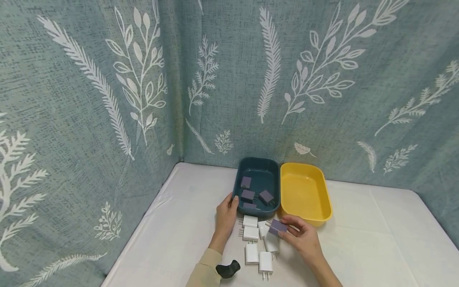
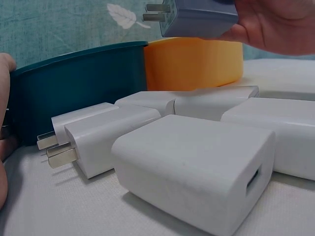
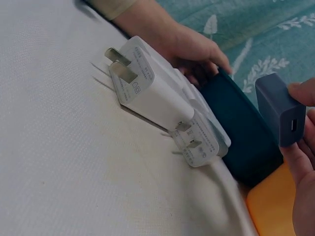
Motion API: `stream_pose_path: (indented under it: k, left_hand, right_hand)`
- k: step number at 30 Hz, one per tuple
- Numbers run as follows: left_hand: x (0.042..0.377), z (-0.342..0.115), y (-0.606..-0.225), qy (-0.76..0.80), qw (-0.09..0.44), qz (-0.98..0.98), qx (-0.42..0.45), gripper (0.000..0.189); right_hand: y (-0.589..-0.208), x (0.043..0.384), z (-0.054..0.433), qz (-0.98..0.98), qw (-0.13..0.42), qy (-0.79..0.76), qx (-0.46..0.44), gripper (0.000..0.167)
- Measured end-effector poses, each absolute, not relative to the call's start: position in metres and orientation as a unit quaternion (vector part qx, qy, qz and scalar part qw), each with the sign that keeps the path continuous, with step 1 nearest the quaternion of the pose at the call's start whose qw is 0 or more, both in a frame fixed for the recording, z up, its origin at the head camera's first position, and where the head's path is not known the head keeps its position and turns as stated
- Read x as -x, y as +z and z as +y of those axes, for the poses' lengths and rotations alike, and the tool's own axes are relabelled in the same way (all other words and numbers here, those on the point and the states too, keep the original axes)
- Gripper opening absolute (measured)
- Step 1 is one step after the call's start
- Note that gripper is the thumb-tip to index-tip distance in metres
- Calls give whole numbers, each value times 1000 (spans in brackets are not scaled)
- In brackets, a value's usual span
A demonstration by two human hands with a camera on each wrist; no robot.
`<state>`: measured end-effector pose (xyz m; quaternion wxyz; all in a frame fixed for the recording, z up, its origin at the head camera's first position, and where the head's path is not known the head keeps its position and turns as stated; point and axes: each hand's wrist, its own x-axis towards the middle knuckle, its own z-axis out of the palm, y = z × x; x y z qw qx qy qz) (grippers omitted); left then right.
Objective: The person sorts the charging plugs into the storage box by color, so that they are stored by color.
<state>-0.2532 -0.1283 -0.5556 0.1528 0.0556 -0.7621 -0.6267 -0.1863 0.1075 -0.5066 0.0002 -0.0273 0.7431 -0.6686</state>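
Note:
A purple charger plug [image 1: 278, 227] is pinched between the thumb and fingers of my right hand [image 1: 304, 240], raised above the white charger plugs, its metal prongs pointing left. My left hand [image 1: 226, 213] grips the near left corner of the dark teal tray [image 1: 257, 213]; the right wrist view shows those fingers [image 3: 196, 49] bent at the tray's edge. Several purple charger plugs [image 1: 266, 197] lie inside that tray. On the table before it, several white charger plugs [image 1: 265, 262] lie close together; one fills the middle of the left wrist view.
A yellow tray [image 1: 324, 199] stands against the teal tray's right side. Near my left forearm lies a black object [image 1: 228, 269], its kind unclear. A white cloth covers the table [image 1: 376, 223], and a patterned blue-green curtain [image 1: 229, 79] hangs behind and to the left.

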Motion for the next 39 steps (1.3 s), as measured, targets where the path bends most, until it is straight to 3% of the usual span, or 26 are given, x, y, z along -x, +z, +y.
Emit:
stream_pose_path:
  k: [39]
  left_hand:
    - [252,-127,-553,-636,141,-756,-66,51]
  right_hand:
    - [-494,207,96,751,-27,-659,26,45]
